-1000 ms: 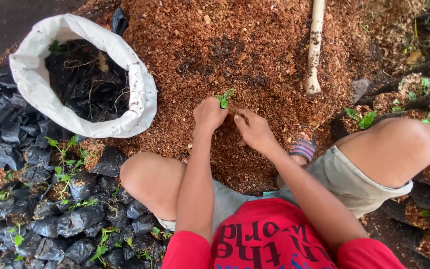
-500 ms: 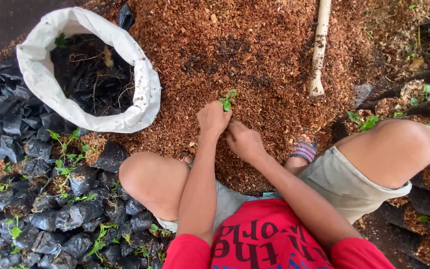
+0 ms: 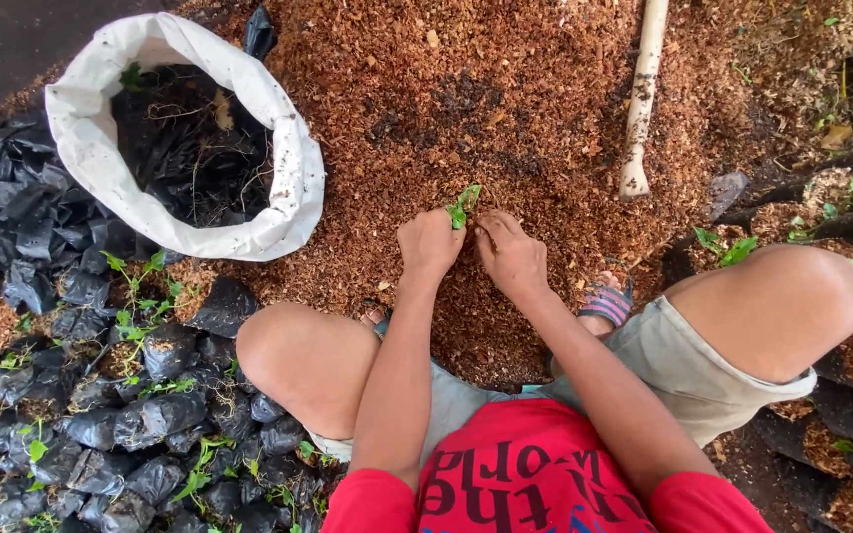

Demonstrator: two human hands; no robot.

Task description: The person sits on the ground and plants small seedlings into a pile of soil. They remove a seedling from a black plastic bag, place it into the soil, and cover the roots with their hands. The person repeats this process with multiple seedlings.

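I squat over a heap of reddish-brown sawdust-like mix (image 3: 505,89). My left hand (image 3: 428,242) is closed around a small green seedling (image 3: 462,205), whose leaves stick out above the knuckles. My right hand (image 3: 511,255) sits right beside it, fingers curled down and touching the mix next to the seedling. Whether it grips anything is hidden. My knees frame both arms.
A white sack (image 3: 286,163) with dark contents stands open at the upper left. Several black grow bags with seedlings (image 3: 140,395) crowd the lower left, and more filled bags (image 3: 841,197) line the right. A pale wooden handle (image 3: 640,99) lies on the mix.
My right hand dipped low toward me half a second ago and has come back up beside the left. The left hand keeps hold of the seedling. The view shifted slightly.
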